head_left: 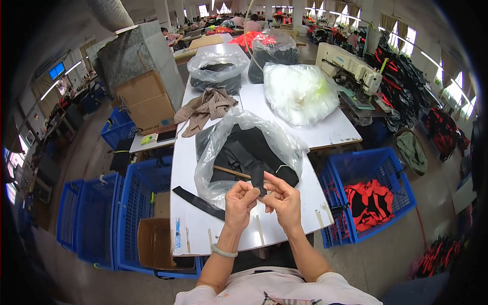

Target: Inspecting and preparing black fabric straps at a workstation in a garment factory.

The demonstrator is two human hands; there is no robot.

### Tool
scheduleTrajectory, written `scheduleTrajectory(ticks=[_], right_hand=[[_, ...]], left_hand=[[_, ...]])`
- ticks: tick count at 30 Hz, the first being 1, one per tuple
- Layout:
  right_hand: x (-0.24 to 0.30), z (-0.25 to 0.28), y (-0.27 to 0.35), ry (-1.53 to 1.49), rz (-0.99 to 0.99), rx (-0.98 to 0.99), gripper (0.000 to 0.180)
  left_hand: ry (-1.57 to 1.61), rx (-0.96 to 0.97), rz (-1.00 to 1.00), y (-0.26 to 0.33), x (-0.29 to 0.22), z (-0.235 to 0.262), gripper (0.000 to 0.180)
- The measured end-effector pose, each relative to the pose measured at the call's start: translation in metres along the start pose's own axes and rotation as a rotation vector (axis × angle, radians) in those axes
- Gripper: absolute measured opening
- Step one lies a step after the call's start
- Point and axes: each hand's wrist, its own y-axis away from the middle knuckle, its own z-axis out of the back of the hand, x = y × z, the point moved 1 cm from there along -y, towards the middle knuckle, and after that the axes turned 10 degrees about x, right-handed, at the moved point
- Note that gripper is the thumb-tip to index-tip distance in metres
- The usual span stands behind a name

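Between my two hands, a small black fabric piece (257, 175) stands upright above the near part of the white table (190, 239). My left hand (240, 204) pinches its lower end between thumb and fingers. My right hand (282, 201) is closed on the same end from the other side, fingertips close to the left ones. Just beyond them lies an open clear plastic bag (204, 165) filled with black fabric pieces (241, 152). A thin wooden stick (231, 172) rests across its contents. Left of my left hand, a flat black strip (197, 202) reaches under the bag's edge.
A checked brown cloth (211, 108), a bag of white material (300, 94) and another bag of black pieces (218, 71) lie farther back. Blue crates (145, 188) flank the table; the right-hand crate (368, 168) holds red and black fabric. A sewing machine (351, 66) stands right.
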Motion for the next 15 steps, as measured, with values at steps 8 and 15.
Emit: scheduleTrajectory(ticks=[8, 15], right_hand=[[-0.013, -0.004, -0.009, -0.132, 0.138, -0.126, 0.055], [-0.01, 0.0, -0.019, -0.99, -0.179, 0.34, 0.056]], left_hand=[[-0.224, 0.1, 0.078, -0.011, -0.004, 0.0, 0.018], [0.116, 0.186, 0.157, -0.008, -0.025, -0.003, 0.02]])
